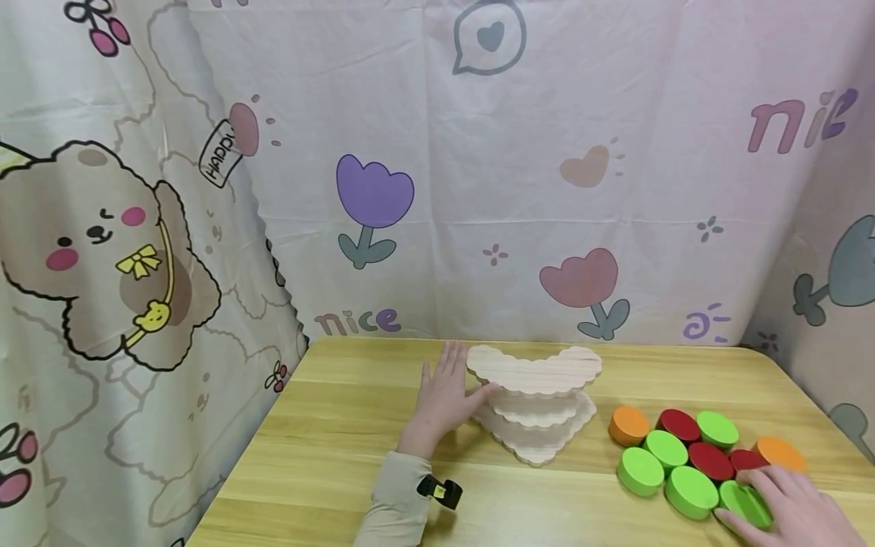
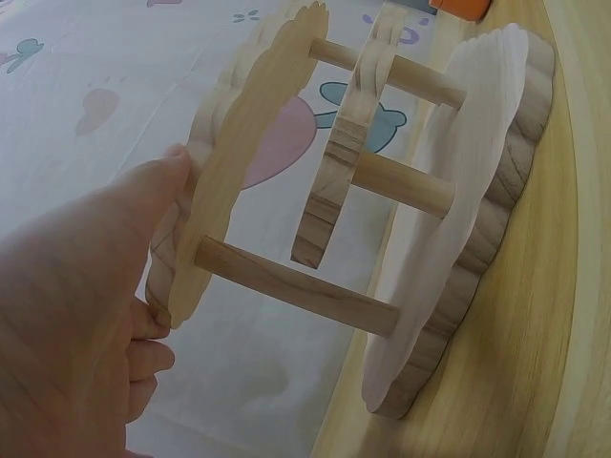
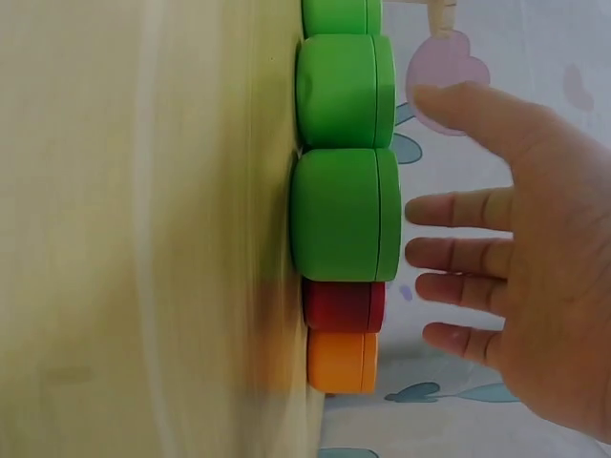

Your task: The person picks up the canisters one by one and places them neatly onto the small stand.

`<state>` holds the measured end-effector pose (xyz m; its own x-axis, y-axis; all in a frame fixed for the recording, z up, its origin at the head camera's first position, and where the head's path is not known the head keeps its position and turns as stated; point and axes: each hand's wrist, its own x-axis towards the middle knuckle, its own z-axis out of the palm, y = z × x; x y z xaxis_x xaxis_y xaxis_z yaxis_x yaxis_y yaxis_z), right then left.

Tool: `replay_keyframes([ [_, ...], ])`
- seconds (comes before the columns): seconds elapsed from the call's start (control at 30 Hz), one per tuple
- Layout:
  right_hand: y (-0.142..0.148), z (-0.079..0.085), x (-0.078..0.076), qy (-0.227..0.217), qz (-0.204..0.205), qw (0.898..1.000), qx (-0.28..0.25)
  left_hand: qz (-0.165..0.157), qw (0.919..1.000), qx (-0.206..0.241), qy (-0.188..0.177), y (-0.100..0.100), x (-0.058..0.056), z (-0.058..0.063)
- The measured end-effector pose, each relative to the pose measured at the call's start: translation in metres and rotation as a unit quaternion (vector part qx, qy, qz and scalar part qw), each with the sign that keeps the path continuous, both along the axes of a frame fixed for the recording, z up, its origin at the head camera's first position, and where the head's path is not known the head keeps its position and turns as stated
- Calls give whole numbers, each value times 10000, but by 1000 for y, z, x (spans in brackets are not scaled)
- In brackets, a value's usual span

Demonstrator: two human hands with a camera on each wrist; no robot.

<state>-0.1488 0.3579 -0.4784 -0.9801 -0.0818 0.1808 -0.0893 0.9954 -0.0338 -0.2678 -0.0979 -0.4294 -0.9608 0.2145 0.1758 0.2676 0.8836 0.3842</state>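
Note:
A tiered wooden stand (image 1: 535, 375) with scalloped boards joined by round dowels stands on the table. My left hand (image 1: 443, 396) is at the left end of its top board, thumb (image 2: 160, 181) on one edge and fingers around the other side, holding it. In the left wrist view, the board's end lies between thumb and fingers. My right hand (image 1: 796, 497) is over the nearest green round box (image 1: 743, 504) at the right. The right wrist view shows that hand's fingers (image 3: 463, 210) spread, with a small gap to the green lid.
Beside the green box are more round lidded boxes in a cluster: several green (image 1: 692, 491), some dark red (image 1: 711, 461) and orange (image 1: 629, 425). All sit on the wood-grain table (image 1: 328, 456). A printed curtain (image 1: 478, 152) hangs behind and at both sides.

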Motion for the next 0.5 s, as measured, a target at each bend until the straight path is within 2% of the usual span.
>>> replay_keyframes([
  [0.2, 8, -7, -3, -481, -180, 9981, 329, 20, 10000, 5, -36, 0, 1, 0],
  [0.33, 12, -6, -3, -754, -249, 9958, 450, 26, 10000, -4, -36, 0, 0, -1],
  [0.5, 13, -3, -6, -1325, -371, 9894, 464, 36, 10000, 0, -2, 0, 0, -2],
])
